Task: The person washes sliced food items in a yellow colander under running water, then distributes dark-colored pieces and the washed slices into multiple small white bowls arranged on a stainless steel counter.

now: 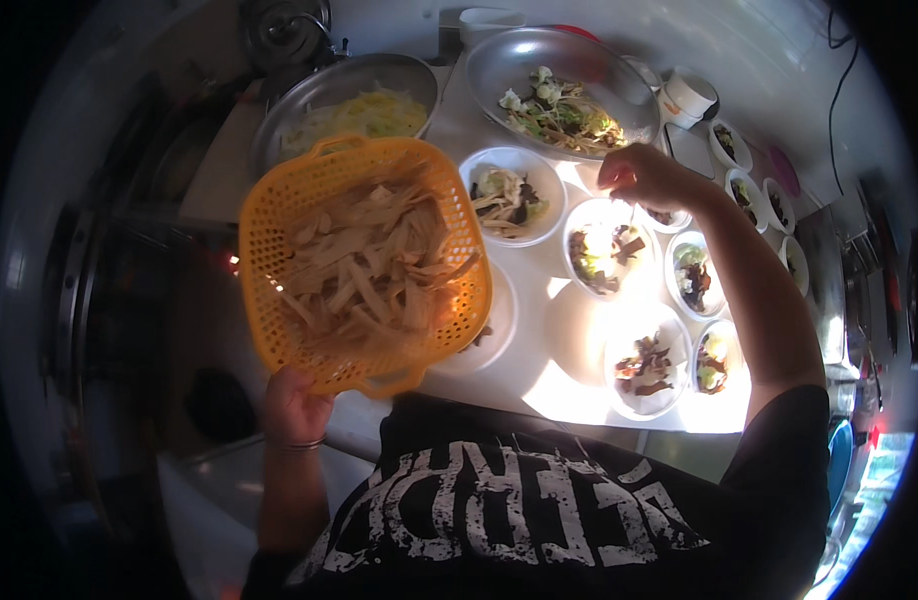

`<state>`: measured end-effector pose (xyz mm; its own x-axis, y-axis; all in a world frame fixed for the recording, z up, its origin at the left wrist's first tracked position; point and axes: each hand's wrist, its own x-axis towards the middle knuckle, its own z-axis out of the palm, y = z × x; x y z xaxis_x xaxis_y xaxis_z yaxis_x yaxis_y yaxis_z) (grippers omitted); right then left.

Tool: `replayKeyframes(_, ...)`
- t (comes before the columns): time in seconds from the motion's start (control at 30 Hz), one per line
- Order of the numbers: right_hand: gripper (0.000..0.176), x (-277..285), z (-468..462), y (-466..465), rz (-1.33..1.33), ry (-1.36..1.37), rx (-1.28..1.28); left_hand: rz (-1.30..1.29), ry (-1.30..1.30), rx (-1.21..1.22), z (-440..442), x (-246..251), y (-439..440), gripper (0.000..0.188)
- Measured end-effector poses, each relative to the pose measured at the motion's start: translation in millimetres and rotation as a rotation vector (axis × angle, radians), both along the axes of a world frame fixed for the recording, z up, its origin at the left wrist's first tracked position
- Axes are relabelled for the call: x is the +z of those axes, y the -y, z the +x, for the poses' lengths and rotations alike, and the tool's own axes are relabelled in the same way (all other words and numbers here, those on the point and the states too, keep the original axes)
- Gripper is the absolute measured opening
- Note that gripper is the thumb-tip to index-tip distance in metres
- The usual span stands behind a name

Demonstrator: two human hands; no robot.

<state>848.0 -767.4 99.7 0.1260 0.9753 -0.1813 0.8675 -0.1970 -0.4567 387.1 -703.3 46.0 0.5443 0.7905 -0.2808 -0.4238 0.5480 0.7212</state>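
My left hand (pixel 300 405) grips the near rim of a yellow perforated plastic basket (pixel 252 300). Pale torn strips of food (pixel 369 277), slightly blurred, fill the basket; they look like mushroom. My right hand (pixel 642 176) hangs with bent fingers above the far edge of a white bowl (pixel 646 259) in strong sunlight. Glare hides whether anything is between those fingers. Dark strips and pale pieces lie in that bowl. Just left of it, a larger white bowl (pixel 560 217) has pale strips over dark and green pieces. Another white bowl (pixel 504 330) is partly covered by the basket.
At the back stand a steel basin (pixel 489 97) with mixed vegetables and another steel basin (pixel 267 142) with pale yellow-green shreds. Several filled white bowls, including a near one (pixel 680 375), occupy the right of the white table (pixel 530 281). Stacked white cups (pixel 690 90) stand behind.
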Motion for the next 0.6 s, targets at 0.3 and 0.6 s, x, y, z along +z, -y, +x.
replayKeyframes(0.3, 0.047, -8, -75, 69, 0.606, 0.127, 0.507, -0.124, 0.003, -0.031, 136, -24, 129, 0.05)
replayKeyframes(0.6, 0.028, 30, -32, 67, 0.275, -0.068, 0.546, -0.151, -0.19, -0.045, 143, 7, 136, 0.05)
